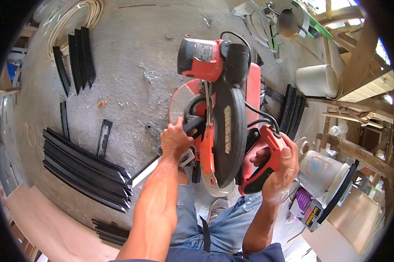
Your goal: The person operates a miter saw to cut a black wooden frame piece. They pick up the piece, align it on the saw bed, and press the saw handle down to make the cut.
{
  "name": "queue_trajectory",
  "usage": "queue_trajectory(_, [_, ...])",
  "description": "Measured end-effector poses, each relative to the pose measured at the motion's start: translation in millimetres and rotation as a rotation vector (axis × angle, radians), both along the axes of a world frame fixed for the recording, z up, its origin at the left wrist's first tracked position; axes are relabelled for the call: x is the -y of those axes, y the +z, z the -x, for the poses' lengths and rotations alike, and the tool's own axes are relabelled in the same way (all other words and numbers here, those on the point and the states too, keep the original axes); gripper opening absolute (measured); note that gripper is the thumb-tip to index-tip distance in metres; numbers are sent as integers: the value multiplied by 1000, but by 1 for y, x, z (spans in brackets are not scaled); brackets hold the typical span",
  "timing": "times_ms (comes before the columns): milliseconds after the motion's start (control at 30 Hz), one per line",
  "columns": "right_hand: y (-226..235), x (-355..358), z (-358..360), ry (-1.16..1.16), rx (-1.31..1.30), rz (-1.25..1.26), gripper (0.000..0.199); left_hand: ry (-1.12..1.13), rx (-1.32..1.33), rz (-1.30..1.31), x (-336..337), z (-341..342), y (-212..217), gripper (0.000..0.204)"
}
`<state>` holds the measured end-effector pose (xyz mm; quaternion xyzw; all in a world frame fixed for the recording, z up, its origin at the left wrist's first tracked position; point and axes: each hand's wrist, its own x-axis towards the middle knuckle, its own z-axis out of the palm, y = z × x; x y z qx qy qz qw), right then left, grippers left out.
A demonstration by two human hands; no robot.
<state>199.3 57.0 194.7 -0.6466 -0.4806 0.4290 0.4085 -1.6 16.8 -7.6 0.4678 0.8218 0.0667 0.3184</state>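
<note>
One red saw (226,131); right fingers (261,156) wrapped around its one handle (273,149); left fingers (176,127) curled over one black piece (197,125).

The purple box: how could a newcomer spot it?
From the big red saw mid-picture, look lower right to a whitish bucket. The box shows just below it. Unlike the bucket and black strip beside it, it has a purple face.

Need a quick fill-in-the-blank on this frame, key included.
1. The right hand grips the red-and-black mitre saw by its looped ____.
2. The long, thin strips lying side by side left of the forearm are coloured ____.
3. The coiled cream hose or cable lies toward the picture's upper ____ corner.

Missing words: handle; black; left.
</note>
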Motion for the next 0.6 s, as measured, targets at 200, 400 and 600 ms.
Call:
queue_trajectory(200, [-2,2,-1,11,-153,-7,49,-21,-31,-21,0,-2,-4,54])
queue_trajectory(400, [-6,4,-5,30,-264,14,51,-44,-88,-110,1,-1,-5,50])
queue_trajectory(600, [-10,5,-11,89,-234,-30,57,-11,-76,-149,4,-7,1,44])
